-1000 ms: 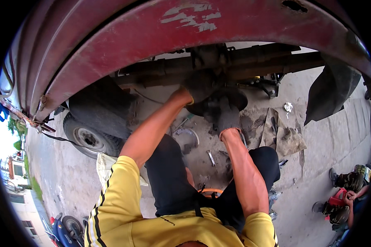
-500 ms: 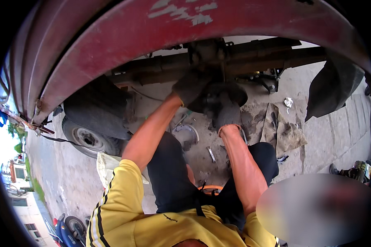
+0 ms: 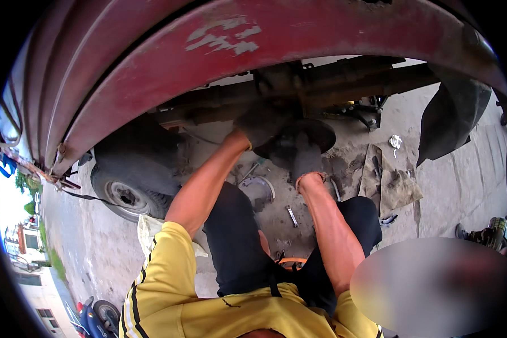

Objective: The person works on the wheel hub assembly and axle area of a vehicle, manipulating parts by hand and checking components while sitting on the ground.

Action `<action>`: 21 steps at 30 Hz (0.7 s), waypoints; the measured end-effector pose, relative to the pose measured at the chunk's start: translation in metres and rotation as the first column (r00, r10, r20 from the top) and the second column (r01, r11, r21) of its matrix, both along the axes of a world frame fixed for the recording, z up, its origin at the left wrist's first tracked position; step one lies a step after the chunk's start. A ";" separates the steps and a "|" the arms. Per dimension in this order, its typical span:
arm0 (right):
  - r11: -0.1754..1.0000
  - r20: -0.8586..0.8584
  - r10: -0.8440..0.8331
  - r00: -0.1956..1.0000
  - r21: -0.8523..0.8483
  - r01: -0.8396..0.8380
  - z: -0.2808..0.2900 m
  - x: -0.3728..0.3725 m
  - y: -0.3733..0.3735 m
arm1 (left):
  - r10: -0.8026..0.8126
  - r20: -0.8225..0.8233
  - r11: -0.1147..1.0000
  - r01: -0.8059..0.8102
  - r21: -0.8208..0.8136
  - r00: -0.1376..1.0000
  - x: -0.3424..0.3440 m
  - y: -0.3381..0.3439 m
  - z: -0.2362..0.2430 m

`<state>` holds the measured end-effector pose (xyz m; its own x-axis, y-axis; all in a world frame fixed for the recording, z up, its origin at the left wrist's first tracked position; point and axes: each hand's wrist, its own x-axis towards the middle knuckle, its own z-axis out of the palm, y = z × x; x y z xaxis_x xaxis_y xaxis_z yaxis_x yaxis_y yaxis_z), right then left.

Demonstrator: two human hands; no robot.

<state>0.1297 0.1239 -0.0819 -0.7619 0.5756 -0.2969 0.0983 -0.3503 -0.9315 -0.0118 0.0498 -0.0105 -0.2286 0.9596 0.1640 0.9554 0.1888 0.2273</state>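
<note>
Both my hands wear dark grey gloves and reach under the red vehicle body. A round dark plate, which looks like a brake backing plate, sits at the axle end. My left hand is at the plate's upper left edge; its fingers are lost in shadow. In front of the plate's middle is my right hand, near or touching the dark hub part there. How its fingers are bent cannot be made out, nor whether either hand holds a tool.
A curved light metal piece and a spanner lie on the concrete between my knees. To the right are a dirty cloth and a black mudflap. A wheel stands at left. A blurred patch covers the lower right.
The view has shifted slightly, so the vehicle body and wheel appear a little lower and displaced. My hands stay at the round plate, with the right hand slightly higher against it.
</note>
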 end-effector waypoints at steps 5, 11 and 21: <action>0.467 0.153 0.013 0.988 0.873 -0.141 -0.022 0.005 -0.018 | 0.346 0.048 0.935 -0.340 -0.103 0.937 -0.020 -0.043 -0.051; 0.756 0.114 -0.228 0.967 0.647 0.102 -0.024 -0.036 -0.039 | -0.147 -0.906 0.866 -0.391 -0.312 0.397 -0.107 -0.062 -0.095; 0.822 0.190 -0.289 0.938 0.551 0.141 -0.011 -0.051 -0.047 | -0.189 -0.898 0.797 -0.472 -0.377 0.398 -0.199 -0.088 -0.112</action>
<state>0.0784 0.0773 -0.0928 -0.5397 0.8390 -0.0691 0.3369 0.1401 -0.9311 -0.2110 -0.0379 -0.1220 -0.4149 0.9020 -0.1194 0.4699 0.1000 -0.8770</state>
